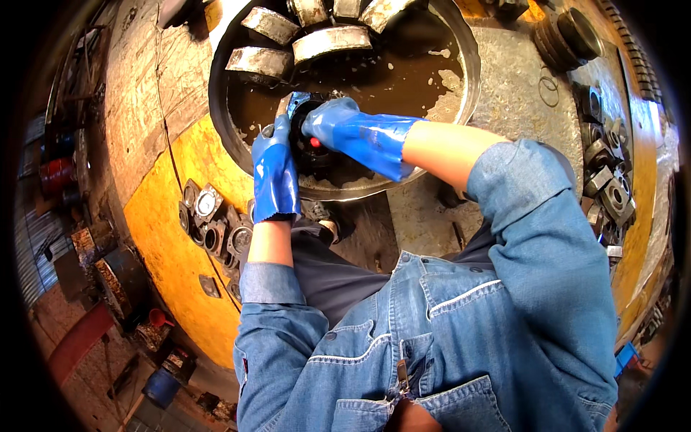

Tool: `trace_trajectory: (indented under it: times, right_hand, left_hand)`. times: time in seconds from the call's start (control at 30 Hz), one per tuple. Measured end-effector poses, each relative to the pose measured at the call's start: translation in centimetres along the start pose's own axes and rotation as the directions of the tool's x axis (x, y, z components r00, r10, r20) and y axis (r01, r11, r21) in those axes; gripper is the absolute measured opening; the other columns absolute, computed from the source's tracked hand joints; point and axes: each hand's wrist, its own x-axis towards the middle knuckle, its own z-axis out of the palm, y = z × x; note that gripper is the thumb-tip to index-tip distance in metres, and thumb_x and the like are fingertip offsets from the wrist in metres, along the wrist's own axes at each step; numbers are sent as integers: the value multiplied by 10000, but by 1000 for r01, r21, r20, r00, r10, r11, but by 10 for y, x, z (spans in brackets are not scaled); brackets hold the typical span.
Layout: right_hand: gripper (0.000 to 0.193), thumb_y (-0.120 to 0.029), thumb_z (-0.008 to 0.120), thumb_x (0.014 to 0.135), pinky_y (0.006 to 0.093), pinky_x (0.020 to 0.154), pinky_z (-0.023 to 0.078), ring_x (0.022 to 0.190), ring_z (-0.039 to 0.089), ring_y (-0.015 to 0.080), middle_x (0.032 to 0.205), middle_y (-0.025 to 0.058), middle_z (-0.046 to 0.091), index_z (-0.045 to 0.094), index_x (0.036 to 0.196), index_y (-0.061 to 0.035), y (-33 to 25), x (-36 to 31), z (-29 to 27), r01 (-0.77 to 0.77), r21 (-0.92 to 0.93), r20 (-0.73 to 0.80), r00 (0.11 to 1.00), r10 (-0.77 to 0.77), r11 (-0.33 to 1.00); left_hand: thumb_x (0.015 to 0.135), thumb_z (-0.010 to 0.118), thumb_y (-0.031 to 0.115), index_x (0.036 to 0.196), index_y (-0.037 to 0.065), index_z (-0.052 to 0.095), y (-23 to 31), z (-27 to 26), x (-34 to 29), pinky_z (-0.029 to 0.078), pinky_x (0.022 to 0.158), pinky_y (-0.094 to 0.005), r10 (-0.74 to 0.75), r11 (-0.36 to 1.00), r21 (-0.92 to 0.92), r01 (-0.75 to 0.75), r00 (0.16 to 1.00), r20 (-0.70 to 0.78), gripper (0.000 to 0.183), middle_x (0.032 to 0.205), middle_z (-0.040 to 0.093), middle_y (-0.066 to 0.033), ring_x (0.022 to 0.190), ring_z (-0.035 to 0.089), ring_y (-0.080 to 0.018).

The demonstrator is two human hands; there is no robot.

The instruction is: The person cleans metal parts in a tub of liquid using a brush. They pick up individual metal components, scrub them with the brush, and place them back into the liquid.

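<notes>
- The right hand (332, 121), in a blue glove, reached in from the right with its fingers curled onto a dark part (300, 128); it seemed to have hold of it.
- The left hand (273, 147), gloved alike, stood upright at the part's left side, its fingers fairly straight. How firmly it gripped could not be told.
- The dark part lay between both hands, at the near left inside the basin (471, 68); a small red spot showed beside the right glove, and a blue patch at its far end.
- The step in hand looked like working the part over by hand; the next move seemed to call for a steady left hand and a sure right grip, since wet gloves might slip.
- Around it was murky brown liquid (403, 68), with foam near the rim.
- Beyond the hands, at the basin's far left, sat thick curved metal pieces (331, 43).
- Outside, metal fittings (240, 236) lay near left on a yellow board (155, 212), and more metal blocks (614, 196) lay right.
- Far right stood a round metal piece (558, 43).
</notes>
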Motion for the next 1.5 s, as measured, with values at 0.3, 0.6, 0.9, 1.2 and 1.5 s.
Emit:
trace_trajectory:
  times: [0.3,0.6,0.9,1.2,1.5]
  right_hand:
    - [269,-249,721,951,330,811,574,888,734,193,946,113,759,765,1114,-39,20,-38,15,11,972,-74,963,259,234]
    - [418,-441,599,1078,432,790,643,958,760,304,1191,173,731,648,1277,-76,13,0,69,237,422,253,896,364,-875]
    - [335,-162,527,1113,336,902,649,1102,723,270,1177,190,681,577,1418,-33,-12,-8,75,277,477,27,944,329,-834]
    - [296,-245,625,1031,337,828,573,935,748,199,1028,130,792,774,1198,-50,60,-32,37,396,911,-382,915,-129,116]
    - [293,-251,624,948,429,813,574,870,745,342,929,178,782,798,1037,-32,46,-25,-5,390,71,-179,910,-373,918]
  left_hand:
    - [1095,597,383,1333,-53,694,27,6,-32,544,901,-305,-10,998,-64,15,997,78,506,1164,752,-130,1008,680,-187]
    - [918,635,-162,1523,15,554,12,-10,-28,551,1060,-350,304,652,684,-327,939,159,635,1341,714,-210,1211,702,-257]
    - [1069,539,235,1441,-4,620,18,-1,-32,560,961,-328,-13,1000,-28,15,998,55,449,1285,717,-159,1099,694,-233]
    - [1034,447,-156,1558,-10,503,9,-8,-33,540,1070,-355,310,692,636,-340,937,164,547,1439,655,-214,1234,663,-237]
    - [1096,467,-35,1522,-26,541,22,6,-47,535,1074,-357,237,839,472,-271,962,132,433,1419,673,-194,1232,664,-232]
